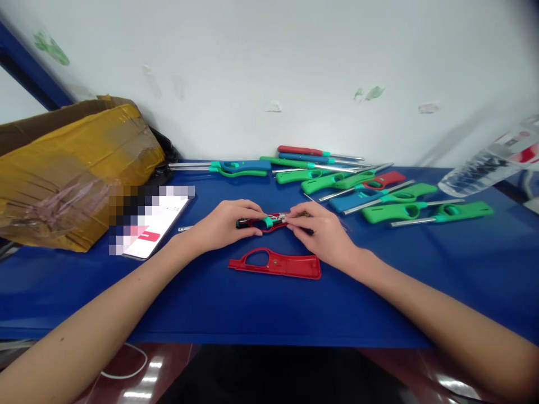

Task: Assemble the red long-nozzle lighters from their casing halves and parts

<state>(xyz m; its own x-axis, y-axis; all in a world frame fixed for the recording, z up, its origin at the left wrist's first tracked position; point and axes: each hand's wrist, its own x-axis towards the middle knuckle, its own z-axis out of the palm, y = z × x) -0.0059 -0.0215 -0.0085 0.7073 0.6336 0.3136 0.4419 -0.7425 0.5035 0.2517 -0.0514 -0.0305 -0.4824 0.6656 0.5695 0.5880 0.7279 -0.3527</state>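
Both hands are closed on an opened red lighter half (275, 225) with a teal trigger and small inner parts showing. My left hand (233, 223) pinches its left end between thumb and fingers. At the right end, the fingertips of my right hand (318, 230) are pressed together over the inner parts; exactly which small part they pinch is hidden. Just below, apart from both hands, a loose red casing half (278, 265) lies with its hollow side up on the blue table (236, 314).
Several long-nosed lighters (387, 210) in green, blue and red lie behind and to the right. A taped cardboard box (76, 168) and a phone (158, 224) are at the left. A clear plastic bottle (480, 168) is at the far right, near the white wall (311, 73).
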